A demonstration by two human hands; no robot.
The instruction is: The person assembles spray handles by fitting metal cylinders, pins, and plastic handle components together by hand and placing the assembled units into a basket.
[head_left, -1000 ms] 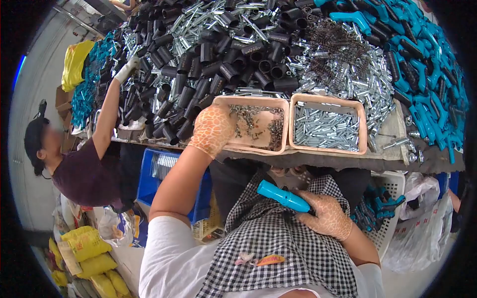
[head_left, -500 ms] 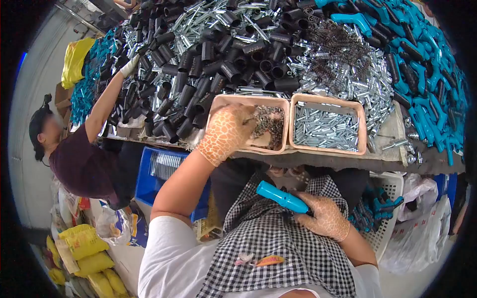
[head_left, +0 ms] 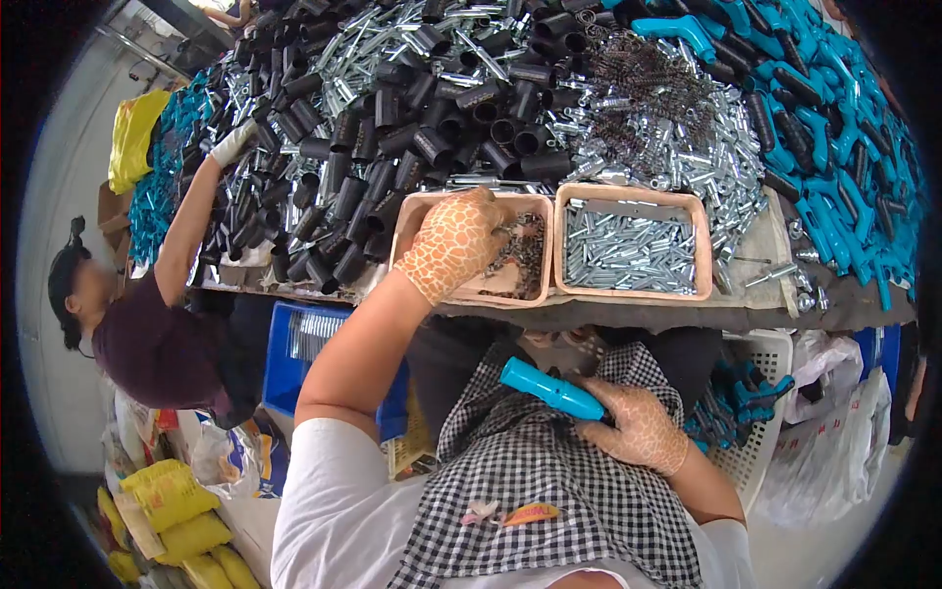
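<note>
My left hand [head_left: 456, 241], in a giraffe-patterned glove, reaches into a beige tray [head_left: 402, 236] of small dark metal parts [head_left: 525, 245]. Its fingers are bent together among the parts; their tips are partly hidden, and I cannot make out what they hold. In front of my apron, my right hand [head_left: 640, 428], in a matching glove, is wrapped round one end of a teal plastic tool handle [head_left: 551, 389]. The handle's other end points up and left. Beside the first tray stands a second beige tray [head_left: 702, 245] filled with short silver pins [head_left: 628, 250].
Black tubes [head_left: 432, 142], metal rods, springs [head_left: 657, 88] and teal-black handles [head_left: 834, 147] heap the table. A co-worker [head_left: 157, 334] at the left reaches into the tubes. Below are a blue bin [head_left: 280, 358] and a white basket [head_left: 770, 432] holding teal pieces.
The camera view has shifted slightly, moving the table leftward. My left hand has moved a little within the tray, its fingers deeper in the parts. My right hand still holds the handle.
</note>
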